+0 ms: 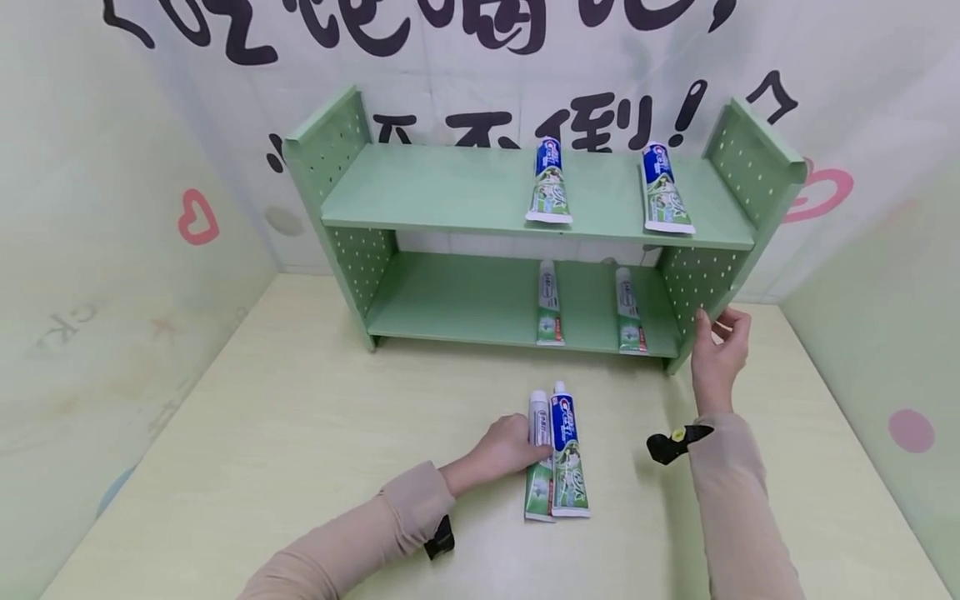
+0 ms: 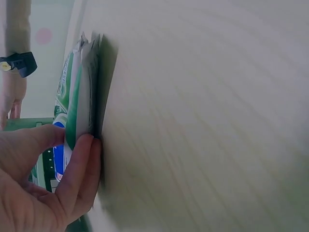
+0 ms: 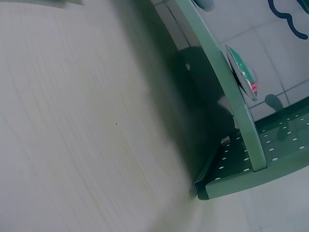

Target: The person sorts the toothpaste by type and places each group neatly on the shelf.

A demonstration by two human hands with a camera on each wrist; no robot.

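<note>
On the table, my left hand (image 1: 510, 446) pinches a silver-and-green toothpaste tube (image 1: 540, 496) between thumb and fingers. A blue-and-green toothpaste tube (image 1: 572, 483) lies right alongside it, caps toward the shelf. In the left wrist view, the left hand (image 2: 43, 179) has its thumb on top of the silver-and-green tube (image 2: 83, 106) and its fingers at the side near the table. My right hand (image 1: 718, 358) grips the lower front edge of the green shelf's right side panel (image 1: 761, 179), thumb on the inner side. The right wrist view shows that panel (image 3: 241, 183) but not the hand.
Two blue-and-green tubes (image 1: 550, 187) (image 1: 665, 196) lie on the upper board (image 1: 435, 187). Two silver-and-green tubes (image 1: 549, 304) (image 1: 628, 312) lie on the lower board (image 1: 450, 296). Printed walls stand behind and on both sides of the table (image 1: 300, 400).
</note>
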